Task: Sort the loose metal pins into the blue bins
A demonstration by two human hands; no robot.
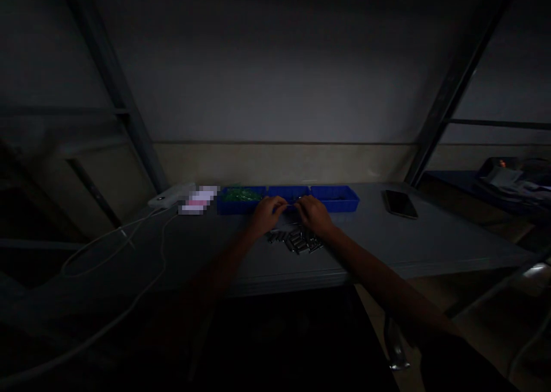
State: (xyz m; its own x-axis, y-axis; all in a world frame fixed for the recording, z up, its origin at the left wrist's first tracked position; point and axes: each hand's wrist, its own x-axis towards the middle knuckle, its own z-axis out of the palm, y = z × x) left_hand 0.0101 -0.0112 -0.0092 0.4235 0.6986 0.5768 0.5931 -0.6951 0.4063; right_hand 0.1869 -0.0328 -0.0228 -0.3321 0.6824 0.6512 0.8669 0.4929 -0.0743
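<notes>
The scene is very dark. My left hand and my right hand are close together above a grey table, fingers curled toward each other as in a pinch. What they hold is too small and dim to make out. Just below them lies a heap of several small metal cylinders. Behind the hands stand three blue trays in a row: the left tray holds green parts, the middle tray and the right tray show no clear contents.
A dark phone lies on the table to the right. At the back left sit a white power bank with a white cable looping over the table. Slanted metal frame posts rise on both sides.
</notes>
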